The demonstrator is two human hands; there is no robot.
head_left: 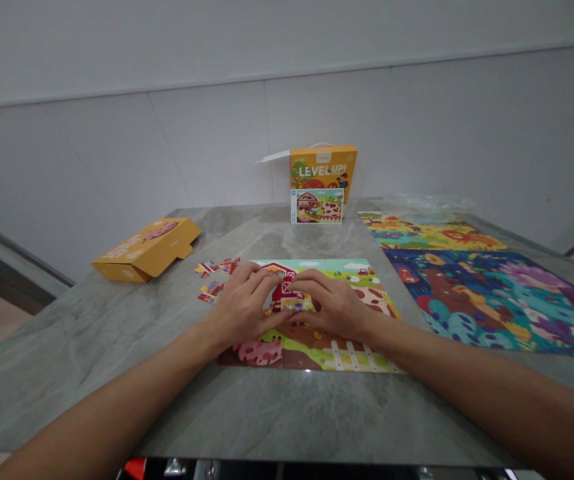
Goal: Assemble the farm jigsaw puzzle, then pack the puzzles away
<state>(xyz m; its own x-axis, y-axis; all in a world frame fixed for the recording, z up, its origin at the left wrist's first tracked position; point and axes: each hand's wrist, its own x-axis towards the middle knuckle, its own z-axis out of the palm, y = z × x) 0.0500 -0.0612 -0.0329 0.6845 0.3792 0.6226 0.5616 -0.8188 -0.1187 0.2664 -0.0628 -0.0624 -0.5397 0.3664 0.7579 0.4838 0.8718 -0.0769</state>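
A farm jigsaw puzzle (351, 357) lies flat on the table in front of me, showing a red barn, a cow, a pig and a white fence. Over its middle, my left hand (247, 300) curves in from the left, thumb and fingers bent around a small puzzle piece (295, 305). From the other side my right hand (334, 305) grips at the same piece with bent fingers and thumb. Both hands' fingertips nearly meet there, partly hiding the barn. Several loose puzzle pieces (211, 290) lie beside the puzzle's left edge, some behind my left hand.
An orange box (147, 247) lies at the left. At the back stands a "LEVEL UP!" box (324, 167), with a farm picture card (317, 207) leaning before it. Right of the puzzle lie a dark blue animal puzzle (491, 300) and a yellow one (431, 232), with clear plastic (427, 201) behind.
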